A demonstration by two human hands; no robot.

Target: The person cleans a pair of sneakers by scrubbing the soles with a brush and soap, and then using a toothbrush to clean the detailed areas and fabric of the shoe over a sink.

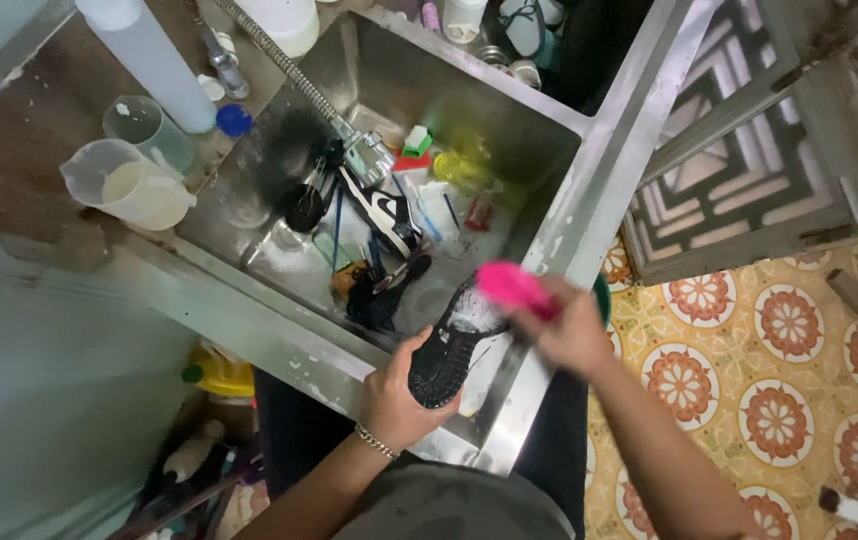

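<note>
**Shoe scrub at steel sink**

Pink brush (512,287) motion-blurred, bristles unreadable. Right hand (571,325) clenched around it, fingers partly smeared. Left hand (399,395) grips black shoe (454,345) sole-up over sink's near corner; its upper is hidden. Steel sink (549,225) cluttered: one second shoe (381,210), black-white, under the hose sprayer (367,157); small items unclear. Two measuring jugs (134,185) on the ledge. Floor: orange-patterned tile (779,380).

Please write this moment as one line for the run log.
left hand: holds black shoe, sole up | right hand: pink brush on shoe | place: over steel sink corner | second shoe in sink
</note>
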